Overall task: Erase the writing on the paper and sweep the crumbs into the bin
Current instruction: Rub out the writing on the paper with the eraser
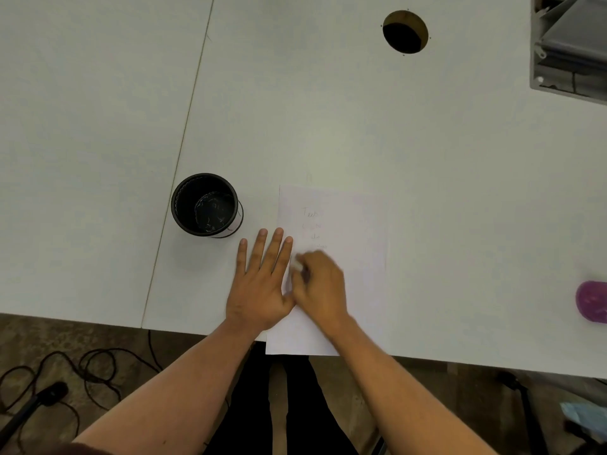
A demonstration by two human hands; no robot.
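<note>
A white sheet of paper (348,224) lies at the table's front edge, with faint pencil writing (311,224) in its upper left part. My left hand (261,284) presses flat, fingers straight, on the paper's left edge and the table. My right hand (320,285) is blurred and grips a small white eraser (298,266) against the paper, just below the writing. A small black mesh bin (205,203) stands upright on the table to the left of the paper, with a few pale crumbs at its bottom.
The white table (361,126) has a round cable hole (405,31) at the back. A grey object (571,47) sits at the back right corner. A purple object (593,301) lies at the right edge. Cables (92,372) lie on the floor below.
</note>
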